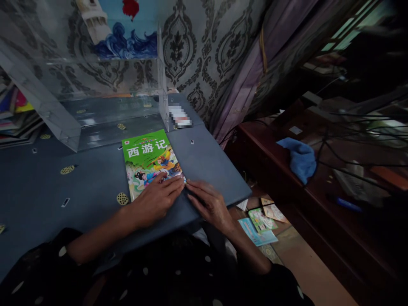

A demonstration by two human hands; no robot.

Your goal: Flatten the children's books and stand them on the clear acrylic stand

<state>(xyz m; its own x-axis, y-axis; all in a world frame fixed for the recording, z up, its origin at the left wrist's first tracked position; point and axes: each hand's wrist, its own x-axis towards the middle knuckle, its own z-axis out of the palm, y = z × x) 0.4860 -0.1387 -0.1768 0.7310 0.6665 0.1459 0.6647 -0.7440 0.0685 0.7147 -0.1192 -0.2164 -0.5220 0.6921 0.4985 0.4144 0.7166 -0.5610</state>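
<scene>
A thin picture book [145,151] with a green cover, white Chinese characters and cartoon figures lies closed on the blue-grey tabletop [210,163]. Across the lower part of its cover rests my left hand [159,193], fingers stretched out flat and pointing right. My right hand [208,202] is at the book's lower right corner. Its extended fingertips meet the book's edge near the left fingertips, and its thumb is held apart below them. The bottom edge of the book is partly hidden by my left hand and forearm.
Behind the book stands a clear acrylic rack [164,97]. Stacked books [19,119] are at the left. To the right, a dark red cabinet [255,140] carries a blue cloth [301,159] and cables. Cards and booklets [261,220] lie on the floor beyond the table edge.
</scene>
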